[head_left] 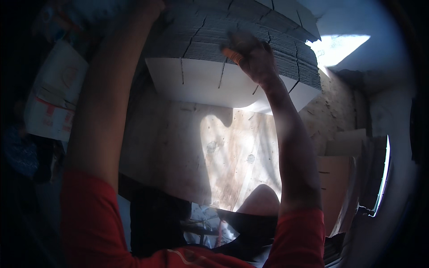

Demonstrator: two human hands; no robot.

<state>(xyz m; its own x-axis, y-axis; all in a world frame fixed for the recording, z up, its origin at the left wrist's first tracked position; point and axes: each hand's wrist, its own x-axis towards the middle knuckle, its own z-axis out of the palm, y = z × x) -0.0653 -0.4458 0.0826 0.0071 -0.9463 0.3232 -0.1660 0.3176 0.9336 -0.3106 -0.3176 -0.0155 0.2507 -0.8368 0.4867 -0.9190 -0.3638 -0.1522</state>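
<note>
A thick stack of flat cardboard sheets (241,27) fills the top of the view, its layered edges cut by several dark slots. The lowest sheet shows a pale, slotted face (203,73) toward me. My right hand (252,56) is against the layered edges, right of the middle. Orange wrapping covers its thumb or a finger, which is held apart from the others; the other fingertips are blurred. My left hand (154,8) reaches the far left end of the stack at the top rim. Its fingers are lost in shadow and beyond the picture.
Beneath the stack lies a wooden board surface (237,152) with a bright sunlit patch and shadows. Brown cardboard pieces (335,178) stand at the right. A white printed sack or box (53,94) with red marks is at the left. My knee (261,201) shows at the near edge.
</note>
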